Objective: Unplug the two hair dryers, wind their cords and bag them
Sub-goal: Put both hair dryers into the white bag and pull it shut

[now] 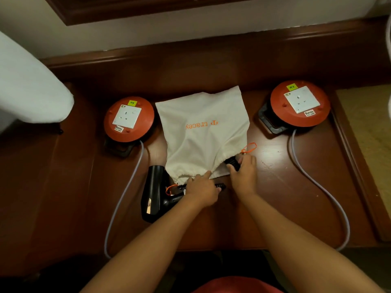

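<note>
2 hands [222,182] at white bag [203,132] printed "tracey".

White bag [203,127]: orange "tracey" w/ logo, upside down. Left reel [129,119]: yellow tag "M9", sticker "5 METERS". Right reel [300,103]: same "M9", "5 METERS"; smaller print unreadable.

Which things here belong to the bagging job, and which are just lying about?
Job: white drawstring bag; black hair dryer beside it; black item at the bag mouth, gripped by right hand; left hand at the bag's hem.

Lying about: two orange cord reels, sockets empty; white cloth.
</note>
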Motion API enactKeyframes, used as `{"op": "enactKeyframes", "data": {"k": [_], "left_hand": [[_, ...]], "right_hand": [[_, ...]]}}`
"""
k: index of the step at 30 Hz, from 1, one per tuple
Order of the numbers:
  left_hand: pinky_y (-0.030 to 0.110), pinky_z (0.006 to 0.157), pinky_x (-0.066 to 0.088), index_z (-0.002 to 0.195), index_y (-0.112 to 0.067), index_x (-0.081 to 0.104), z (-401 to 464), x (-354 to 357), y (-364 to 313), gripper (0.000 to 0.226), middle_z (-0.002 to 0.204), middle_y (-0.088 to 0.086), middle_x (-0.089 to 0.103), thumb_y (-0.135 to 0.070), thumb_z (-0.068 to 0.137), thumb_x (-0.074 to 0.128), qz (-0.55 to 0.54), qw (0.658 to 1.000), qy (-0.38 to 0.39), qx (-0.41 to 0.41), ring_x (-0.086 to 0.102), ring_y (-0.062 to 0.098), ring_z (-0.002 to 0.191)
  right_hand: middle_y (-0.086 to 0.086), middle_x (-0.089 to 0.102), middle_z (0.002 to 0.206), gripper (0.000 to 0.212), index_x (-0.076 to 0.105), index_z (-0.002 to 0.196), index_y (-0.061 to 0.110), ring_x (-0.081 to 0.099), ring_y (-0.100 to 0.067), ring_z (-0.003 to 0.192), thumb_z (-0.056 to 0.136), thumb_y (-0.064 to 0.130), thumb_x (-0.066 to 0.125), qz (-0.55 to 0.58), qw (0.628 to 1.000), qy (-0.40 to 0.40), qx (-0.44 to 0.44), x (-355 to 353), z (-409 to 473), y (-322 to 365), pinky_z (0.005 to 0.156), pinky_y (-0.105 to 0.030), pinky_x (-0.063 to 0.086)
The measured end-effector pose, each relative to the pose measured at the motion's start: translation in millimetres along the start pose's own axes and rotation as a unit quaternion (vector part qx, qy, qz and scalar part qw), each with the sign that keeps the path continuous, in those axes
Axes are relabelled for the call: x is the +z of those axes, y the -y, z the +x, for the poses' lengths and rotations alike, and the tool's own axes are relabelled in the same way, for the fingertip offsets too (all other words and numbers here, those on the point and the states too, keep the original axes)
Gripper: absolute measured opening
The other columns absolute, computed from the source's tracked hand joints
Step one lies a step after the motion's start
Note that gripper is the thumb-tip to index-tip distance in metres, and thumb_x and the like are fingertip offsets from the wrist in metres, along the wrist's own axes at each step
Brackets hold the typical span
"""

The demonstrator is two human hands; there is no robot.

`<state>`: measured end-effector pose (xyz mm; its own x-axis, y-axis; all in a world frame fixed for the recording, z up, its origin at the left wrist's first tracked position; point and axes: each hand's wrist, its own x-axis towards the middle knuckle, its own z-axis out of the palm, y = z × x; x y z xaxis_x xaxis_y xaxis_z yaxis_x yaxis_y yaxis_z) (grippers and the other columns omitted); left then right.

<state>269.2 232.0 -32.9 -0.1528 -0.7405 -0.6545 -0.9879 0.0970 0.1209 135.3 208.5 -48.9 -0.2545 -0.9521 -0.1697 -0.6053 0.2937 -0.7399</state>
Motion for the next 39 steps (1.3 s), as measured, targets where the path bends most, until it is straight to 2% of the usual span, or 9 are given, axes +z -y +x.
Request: {"op": "enactKeyframes", "data": {"k": [3, 5, 9, 13, 16, 21, 28, 35, 39], "left_hand": [[0.048, 0.106, 0.029, 0.137, -0.021, 0.049, -1.1, 0.5, 4.7, 0.05, 0.152, 0.002, 0.031, -0.049, 0.096, 0.042, -0.03, 0.999, -0.031, 0.014, 0.036, 0.032, 0.131], [0.043, 0.099, 0.035, 0.128, -0.02, 0.053, -3.3, 0.3, 7.4, 0.04, 0.137, 0.004, 0.046, -0.043, 0.096, 0.044, -0.067, 0.99, -0.117, 0.029, 0.043, 0.029, 0.123], [0.037, 0.091, 0.037, 0.125, -0.017, 0.051, -1.2, -3.2, 7.0, 0.034, 0.123, 0.005, 0.052, -0.028, 0.093, 0.051, -0.094, 0.964, -0.246, 0.028, 0.045, 0.026, 0.112], [0.043, 0.102, 0.03, 0.136, -0.023, 0.042, 6.7, -5.7, 4.8, 0.046, 0.139, 0.007, 0.039, -0.024, 0.09, 0.052, -0.064, 0.975, -0.213, 0.001, 0.032, 0.031, 0.127], [0.053, 0.108, 0.021, 0.138, -0.035, 0.034, 14.2, -5.5, 5.2, 0.051, 0.15, 0.009, 0.023, -0.024, 0.091, 0.05, -0.082, 0.985, -0.149, -0.04, 0.018, 0.035, 0.135], [0.061, 0.104, 0.027, 0.146, -0.041, 0.021, 23.7, -4.8, 7.9, 0.059, 0.155, 0.008, 0.014, -0.03, 0.093, 0.046, -0.103, 0.991, -0.048, -0.072, 0.024, 0.04, 0.132], [0.051, 0.094, 0.039, 0.137, -0.028, 0.04, 14.4, -7.0, 8.3, 0.043, 0.136, 0.007, 0.038, -0.027, 0.094, 0.046, -0.057, 0.995, -0.066, -0.047, 0.041, 0.036, 0.119], [0.043, 0.086, 0.047, 0.13, -0.017, 0.049, 10.3, -12.2, 24.7, 0.038, 0.118, 0.009, 0.057, -0.032, 0.095, 0.043, -0.138, 0.976, -0.165, -0.019, 0.053, 0.032, 0.11], [0.043, 0.093, 0.04, 0.129, -0.015, 0.055, 19.2, -20.5, 39.7, 0.039, 0.128, 0.011, 0.051, -0.024, 0.091, 0.052, -0.129, 0.941, -0.308, -0.059, 0.044, 0.03, 0.119]], "right_hand": [[-0.01, 0.041, 0.105, 0.027, 0.046, 0.096, 0.003, 0.04, -0.014, 0.083, 0.082, 0.004, 0.068, 0.002, 1.0, -0.002, 0.002, -3.5, -5.4, 0.1, 0.073, -0.029, 0.04], [-0.014, 0.043, 0.108, 0.028, 0.047, 0.101, -0.001, 0.044, -0.017, 0.086, 0.08, -0.004, 0.066, 0.013, 1.0, -0.002, -0.021, -9.0, -12.2, -6.3, 0.079, -0.037, 0.046], [-0.017, 0.045, 0.122, 0.052, 0.047, 0.118, 0.006, 0.048, -0.028, 0.11, 0.073, 0.005, 0.075, -0.074, 0.985, -0.036, -0.149, -26.7, -10.7, -14.9, 0.092, -0.048, 0.048], [-0.01, 0.027, 0.148, 0.084, 0.024, 0.144, 0.027, 0.027, -0.032, 0.136, 0.076, 0.029, 0.073, -0.265, 0.929, 0.113, -0.233, -37.8, 15.2, -15.2, 0.112, -0.055, 0.023], [-0.007, 0.039, 0.137, 0.083, 0.014, 0.147, 0.033, 0.039, -0.027, 0.127, 0.083, 0.034, 0.067, -0.308, 0.899, 0.217, -0.222, -33.7, 32.3, -18.8, 0.109, -0.048, 0.028], [-0.015, 0.052, 0.106, 0.071, 0.016, 0.147, 0.027, 0.058, -0.034, 0.09, 0.089, 0.026, 0.058, -0.215, 0.926, 0.254, -0.176, -15.0, 33.7, -14.8, 0.071, -0.036, 0.046], [-0.016, 0.062, 0.098, 0.05, 0.031, 0.126, 0.014, 0.061, -0.037, 0.085, 0.084, 0.015, 0.059, -0.12, 0.968, 0.203, -0.079, 8.0, 33.0, -9.0, 0.066, -0.04, 0.052], [-0.018, 0.062, 0.102, 0.048, 0.036, 0.128, 0.013, 0.06, -0.039, 0.092, 0.088, 0.021, 0.061, -0.081, 0.973, 0.212, -0.041, -6.3, 30.7, -8.5, 0.066, -0.034, 0.045], [-0.005, 0.053, 0.126, 0.057, 0.044, 0.13, 0.021, 0.041, -0.027, 0.123, 0.076, 0.041, 0.05, -0.175, 0.973, 0.136, -0.066, -25.7, 32.0, 0.3, 0.099, -0.045, 0.033]]}}
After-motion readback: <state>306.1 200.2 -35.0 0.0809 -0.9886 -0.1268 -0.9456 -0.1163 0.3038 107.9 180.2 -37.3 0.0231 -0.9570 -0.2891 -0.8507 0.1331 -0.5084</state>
